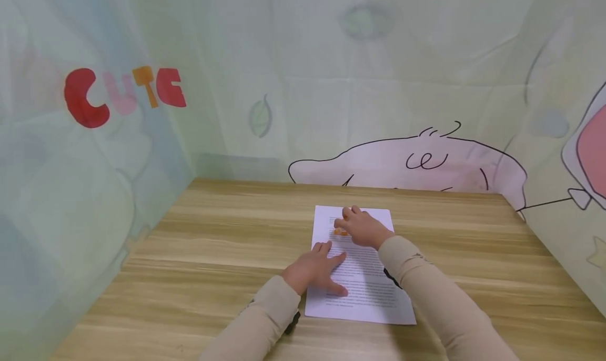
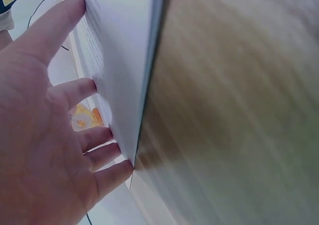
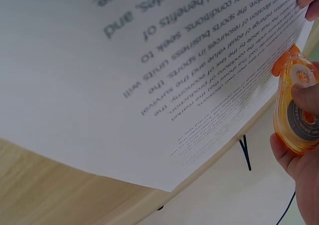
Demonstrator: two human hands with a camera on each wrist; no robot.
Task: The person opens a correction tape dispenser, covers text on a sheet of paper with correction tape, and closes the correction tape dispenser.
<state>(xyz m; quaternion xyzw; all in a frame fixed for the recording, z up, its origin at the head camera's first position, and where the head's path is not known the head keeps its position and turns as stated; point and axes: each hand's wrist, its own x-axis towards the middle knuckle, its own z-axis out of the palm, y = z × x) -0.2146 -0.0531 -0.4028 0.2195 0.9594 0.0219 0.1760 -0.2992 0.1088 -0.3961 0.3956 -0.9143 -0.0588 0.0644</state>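
Note:
A sheaf of printed paper (image 1: 366, 274) lies on the wooden table, its stacked edge (image 2: 150, 60) showing thickness in the left wrist view. My left hand (image 1: 318, 269) rests on its left part with fingers spread, fingertips touching the page. Near the top of the sheet, my right hand (image 1: 363, 228) grips an orange correction tape (image 3: 291, 110). In the right wrist view the thumb (image 3: 305, 96) lies on its side, and its orange tip (image 3: 285, 59) is at the page, near printed lines. Whether tape has been laid there is hidden.
The wood-grain tabletop (image 1: 227, 256) extends around the paper on all sides. Fabric hangings with cartoon prints (image 1: 407, 163) stand behind it and along both sides, with red, pink and orange letters (image 1: 87, 98) on the left one.

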